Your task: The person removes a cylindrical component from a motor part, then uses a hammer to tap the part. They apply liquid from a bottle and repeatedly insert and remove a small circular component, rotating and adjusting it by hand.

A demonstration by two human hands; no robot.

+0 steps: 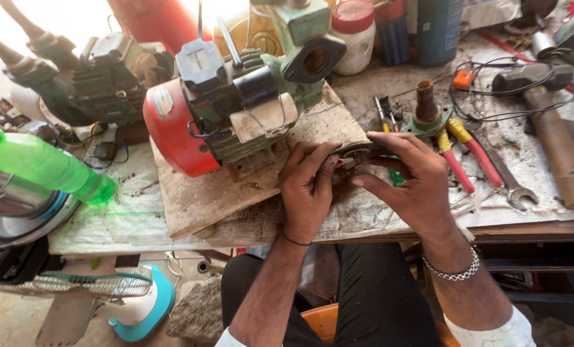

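Left hand (307, 186) and right hand (414, 180), fingers closed on a small dark metal flange part (357, 153); red-capped green pump motor (235, 106) just beyond the fingertips.

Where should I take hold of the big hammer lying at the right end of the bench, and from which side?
Grip the hammer by its thick wooden handle, probably mid-length, coming straight down from above. The handle lies flat and bare, running towards the bench's near edge. Black wires loop across the dark head, so a grasp there would likely snag.
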